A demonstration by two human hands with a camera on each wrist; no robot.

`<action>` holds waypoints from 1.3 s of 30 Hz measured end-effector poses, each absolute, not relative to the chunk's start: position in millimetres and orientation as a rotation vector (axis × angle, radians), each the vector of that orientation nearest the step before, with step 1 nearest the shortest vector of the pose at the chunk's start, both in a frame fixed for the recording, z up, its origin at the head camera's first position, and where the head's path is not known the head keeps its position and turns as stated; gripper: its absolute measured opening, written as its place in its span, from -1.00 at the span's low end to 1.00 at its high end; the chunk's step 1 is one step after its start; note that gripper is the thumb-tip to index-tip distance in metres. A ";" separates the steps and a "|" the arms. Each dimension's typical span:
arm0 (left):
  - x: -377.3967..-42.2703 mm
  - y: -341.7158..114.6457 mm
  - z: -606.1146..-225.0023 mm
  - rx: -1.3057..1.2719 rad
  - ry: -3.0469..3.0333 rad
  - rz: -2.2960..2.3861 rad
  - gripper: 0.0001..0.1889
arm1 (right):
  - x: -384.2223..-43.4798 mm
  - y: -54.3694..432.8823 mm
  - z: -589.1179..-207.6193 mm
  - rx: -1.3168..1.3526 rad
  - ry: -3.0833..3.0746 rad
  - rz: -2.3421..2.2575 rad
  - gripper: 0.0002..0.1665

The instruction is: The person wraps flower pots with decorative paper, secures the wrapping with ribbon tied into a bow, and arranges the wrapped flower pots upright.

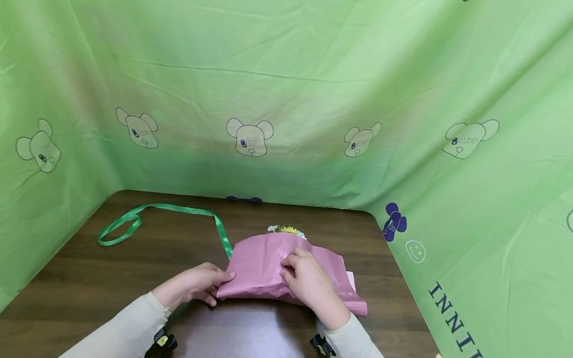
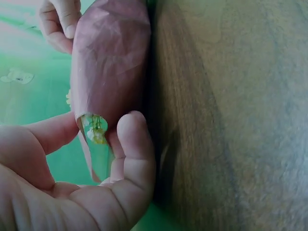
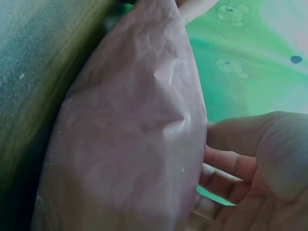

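A bundle in pink wrapping paper lies crosswise on the table, its paper folded over. Small yellow and white flowers peep out behind its far edge; in the left wrist view, more flowers show inside the open end. My left hand holds that left end, thumb on one side and curled fingers on the other. Fingertips and thumb of my right hand rest on the upper face of the paper near the middle, bent and a little apart. Whether they pinch a fold is not visible.
A green ribbon runs from behind the bundle's left end and loops on the left of the wooden table. Something white sticks out at the bundle's right end. Green printed cloth encloses the table at the back and sides.
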State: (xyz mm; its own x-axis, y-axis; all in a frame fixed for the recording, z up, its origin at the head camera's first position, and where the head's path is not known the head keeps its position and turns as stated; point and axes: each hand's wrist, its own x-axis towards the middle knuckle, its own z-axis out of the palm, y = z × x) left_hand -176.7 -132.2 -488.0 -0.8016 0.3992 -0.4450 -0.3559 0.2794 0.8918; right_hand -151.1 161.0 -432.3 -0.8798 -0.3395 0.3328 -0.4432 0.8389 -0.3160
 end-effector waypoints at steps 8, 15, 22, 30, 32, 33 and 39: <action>-175.8 -128.0 -489.4 0.065 1.898 1.669 -0.84 | -148.9 155.9 -433.7 0.516 -2.734 0.544 -0.91; -176.5 -127.3 -491.4 0.018 1.930 1.698 -0.84 | -150.8 153.4 -433.3 0.599 -2.657 0.474 -0.93; -176.7 -126.1 -495.2 0.010 1.992 1.688 -0.84 | -152.8 148.3 -430.5 0.637 -2.675 0.427 -0.97; -183.5 -135.7 -499.4 0.038 1.732 1.783 -0.87 | -155.5 147.8 -430.6 0.540 -2.749 0.539 -0.90; -184.0 -137.2 -500.2 0.048 1.689 1.799 -0.88 | -156.7 148.2 -429.8 0.536 -2.763 0.564 -0.89; -183.8 -137.5 -500.0 0.051 1.687 1.803 -0.88 | -157.2 148.5 -429.3 0.538 -2.769 0.571 -0.89; -179.5 -134.1 -497.4 0.134 1.850 1.783 -0.85 | -157.7 153.3 -425.8 0.559 -2.803 0.592 -0.85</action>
State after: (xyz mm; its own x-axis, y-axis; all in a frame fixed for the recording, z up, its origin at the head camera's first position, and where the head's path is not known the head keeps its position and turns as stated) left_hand -179.5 -134.1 -497.4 -0.8377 0.4423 -0.3205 -0.3039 0.1101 0.9463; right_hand -157.7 153.3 -425.8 -0.9027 -0.3188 0.2890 -0.4084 0.8462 -0.3422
